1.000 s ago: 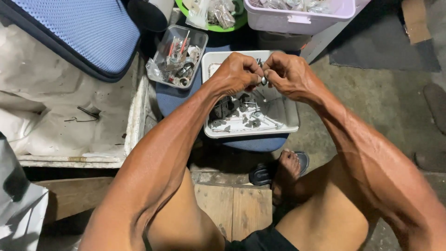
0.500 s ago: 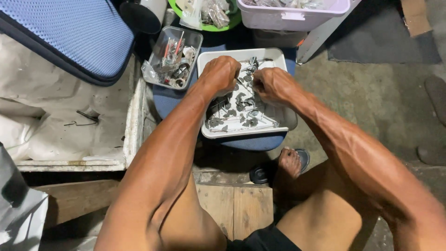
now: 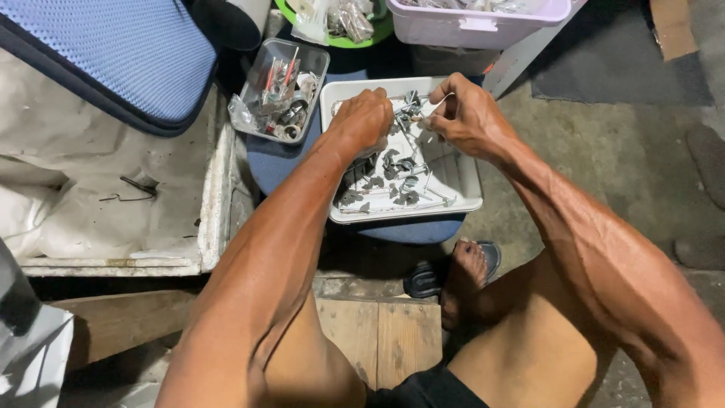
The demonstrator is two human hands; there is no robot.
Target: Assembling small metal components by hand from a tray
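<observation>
A white square tray (image 3: 462, 201) on a blue stool holds several small grey metal clips and thin wire pieces (image 3: 393, 185). My left hand (image 3: 364, 121) hovers curled over the tray's upper left part, its fingers down among the metal pieces. My right hand (image 3: 468, 115) is over the tray's upper right and pinches a thin bent wire (image 3: 442, 98) between thumb and fingers. What the left fingers hold is hidden under the hand.
A clear plastic box (image 3: 281, 91) of metal parts and red-tipped pieces sits left of the tray. A lilac bin (image 3: 483, 23) and a green dish (image 3: 336, 23) stand behind. A blue mesh pad (image 3: 106, 57) lies over a white foam box (image 3: 215, 189). My sandalled foot (image 3: 461, 276) rests below the stool.
Both hands have come down from working together above the tray and moved slightly apart. The left now reaches into the pieces; the right holds a wire.
</observation>
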